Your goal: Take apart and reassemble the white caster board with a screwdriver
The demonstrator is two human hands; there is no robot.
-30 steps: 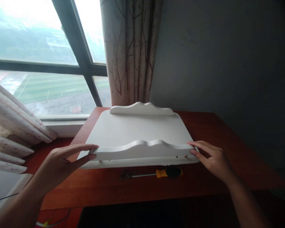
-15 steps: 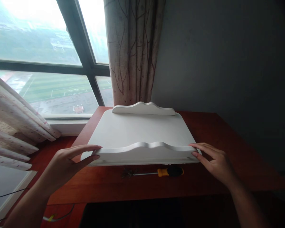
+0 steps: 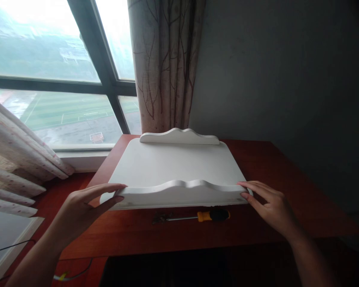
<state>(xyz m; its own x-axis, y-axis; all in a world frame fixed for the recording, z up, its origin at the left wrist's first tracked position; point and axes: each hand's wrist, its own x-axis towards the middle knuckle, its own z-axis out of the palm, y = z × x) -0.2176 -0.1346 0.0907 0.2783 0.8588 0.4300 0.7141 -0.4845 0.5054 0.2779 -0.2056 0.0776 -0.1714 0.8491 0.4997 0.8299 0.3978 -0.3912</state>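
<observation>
In the head view, the left hand (image 3: 75, 209) and right hand (image 3: 275, 205) pinch the 2 ends of a wavy rail (image 3: 179, 193) at the white board's (image 3: 179, 162) near edge. The tabletop (image 3: 287, 191) extends farther right of the board than left; beyond its near edge lie a screwdriver (image 3: 205, 216) and small blurred pieces (image 3: 160, 218).

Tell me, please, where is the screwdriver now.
In the head view, the screwdriver lies on the table, slightly right of centre, just in front of the white board.

Home room, likely — patterned curtains (image 3: 167, 63), big window (image 3: 74, 115), reddish table (image 3: 290, 191).
</observation>
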